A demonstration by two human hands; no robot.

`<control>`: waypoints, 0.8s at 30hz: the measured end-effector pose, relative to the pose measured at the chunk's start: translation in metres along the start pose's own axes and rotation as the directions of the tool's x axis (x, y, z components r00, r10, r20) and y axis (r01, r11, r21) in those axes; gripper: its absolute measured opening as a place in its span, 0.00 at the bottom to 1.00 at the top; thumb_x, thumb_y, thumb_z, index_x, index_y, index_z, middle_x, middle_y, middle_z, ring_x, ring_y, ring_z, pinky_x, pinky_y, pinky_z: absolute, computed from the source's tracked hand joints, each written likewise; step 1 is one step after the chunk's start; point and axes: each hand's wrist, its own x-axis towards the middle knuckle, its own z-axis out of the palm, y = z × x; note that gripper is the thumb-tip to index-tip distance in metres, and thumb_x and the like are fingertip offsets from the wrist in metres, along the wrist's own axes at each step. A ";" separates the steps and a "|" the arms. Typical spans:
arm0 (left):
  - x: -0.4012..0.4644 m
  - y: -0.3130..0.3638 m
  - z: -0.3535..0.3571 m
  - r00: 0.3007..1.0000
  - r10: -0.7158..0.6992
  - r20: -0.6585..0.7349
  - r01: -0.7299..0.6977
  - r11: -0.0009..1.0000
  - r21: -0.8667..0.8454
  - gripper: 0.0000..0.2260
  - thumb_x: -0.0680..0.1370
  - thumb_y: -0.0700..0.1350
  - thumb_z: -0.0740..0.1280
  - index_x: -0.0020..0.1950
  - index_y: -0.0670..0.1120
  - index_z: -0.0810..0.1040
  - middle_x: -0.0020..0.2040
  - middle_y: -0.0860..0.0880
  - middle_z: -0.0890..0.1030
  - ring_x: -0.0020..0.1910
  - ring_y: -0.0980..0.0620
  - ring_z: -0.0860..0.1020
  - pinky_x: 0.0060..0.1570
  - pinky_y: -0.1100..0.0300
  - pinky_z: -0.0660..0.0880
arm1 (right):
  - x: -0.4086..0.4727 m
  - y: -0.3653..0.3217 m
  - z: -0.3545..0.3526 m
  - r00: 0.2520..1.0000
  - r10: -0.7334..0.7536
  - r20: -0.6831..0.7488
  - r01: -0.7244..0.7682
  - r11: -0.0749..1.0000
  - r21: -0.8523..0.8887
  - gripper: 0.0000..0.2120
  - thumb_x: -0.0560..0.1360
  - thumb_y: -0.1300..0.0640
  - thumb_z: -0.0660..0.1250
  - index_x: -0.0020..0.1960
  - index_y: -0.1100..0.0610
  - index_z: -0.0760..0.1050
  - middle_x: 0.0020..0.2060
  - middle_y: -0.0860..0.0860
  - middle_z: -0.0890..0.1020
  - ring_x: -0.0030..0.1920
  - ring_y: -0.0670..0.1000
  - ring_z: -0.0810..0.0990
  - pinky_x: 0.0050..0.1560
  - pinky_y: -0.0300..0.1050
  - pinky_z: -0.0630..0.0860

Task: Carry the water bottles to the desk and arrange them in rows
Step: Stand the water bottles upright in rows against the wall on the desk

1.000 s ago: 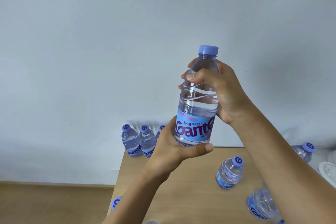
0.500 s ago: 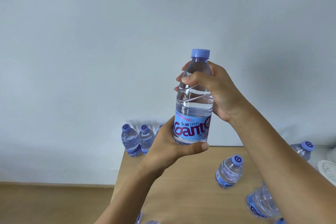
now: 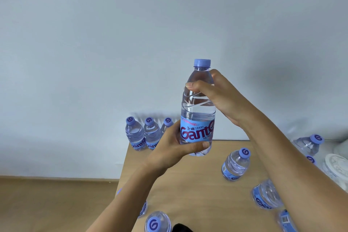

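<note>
Hands gripped the clear plastic water bottle with blue cap and label (image 3: pixel 197 118), upright above the wooden desk (image 3: pixel 188 184): left hand (image 3: pixel 175 149) curled round its base, right hand (image 3: pixel 222 96) round its shoulder. Since before, it had sunk slightly. Three bottles (image 3: pixel 148 133) stood at the far-left corner.

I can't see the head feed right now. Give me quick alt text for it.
Both hands hold one upright water bottle with a blue cap above a wooden desk: the left hand grips its base, the right hand its upper body. Three bottles in a row stand at the desk's far left corner by the wall; other bottles stand scattered on the desk.
</note>
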 end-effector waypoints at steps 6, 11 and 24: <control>-0.001 -0.018 -0.001 1.000 -0.031 0.004 0.031 1.000 0.005 0.22 0.69 0.42 0.78 0.61 0.46 0.77 0.53 0.47 0.85 0.54 0.48 0.83 0.53 0.56 0.80 | -0.007 0.014 0.003 0.999 0.014 -0.037 -0.014 1.000 0.000 0.15 0.76 0.52 0.71 0.53 0.62 0.73 0.51 0.60 0.83 0.47 0.54 0.84 0.46 0.42 0.80; 0.003 -0.036 -0.009 0.998 -0.063 -0.007 0.063 0.997 0.043 0.23 0.68 0.42 0.79 0.60 0.46 0.77 0.53 0.47 0.85 0.54 0.48 0.83 0.52 0.56 0.80 | -0.011 0.033 0.006 0.997 0.020 -0.072 -0.021 1.000 -0.012 0.14 0.76 0.55 0.71 0.54 0.64 0.75 0.50 0.60 0.84 0.50 0.58 0.84 0.57 0.57 0.78; 0.016 -0.143 -0.025 0.978 -0.190 -0.090 0.208 0.940 0.271 0.26 0.64 0.38 0.82 0.55 0.57 0.77 0.53 0.55 0.82 0.54 0.58 0.80 0.54 0.63 0.76 | -0.031 0.143 0.027 0.976 0.213 0.045 -0.206 0.971 -0.125 0.10 0.75 0.58 0.74 0.52 0.52 0.75 0.42 0.42 0.83 0.45 0.41 0.82 0.51 0.39 0.75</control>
